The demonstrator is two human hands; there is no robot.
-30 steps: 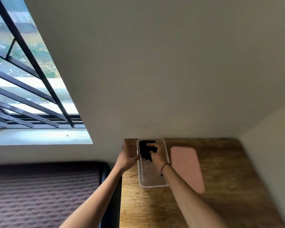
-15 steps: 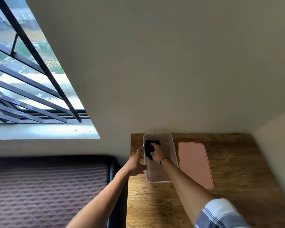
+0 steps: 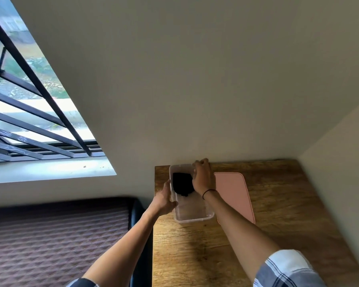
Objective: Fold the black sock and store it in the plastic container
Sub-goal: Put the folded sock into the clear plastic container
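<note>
My left hand [image 3: 164,200] grips the container [image 3: 192,218] wall to steady it, right hand [image 3: 201,179] fingers curled loosely over the far rim, empty, the folded sock [image 3: 181,184] lying inside.

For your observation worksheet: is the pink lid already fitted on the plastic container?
No: the pink lid lies flat on the wooden table beside the open plastic container, with the black sock visible inside.

A corner of a home bedroom: a wooden table [image 3: 257,235] sits against plain cream walls [image 3: 195,79], beside a bed with a quilted maroon mattress [image 3: 50,245], under a window [image 3: 29,112] fitted with dark metal security bars [image 3: 39,83].
</note>
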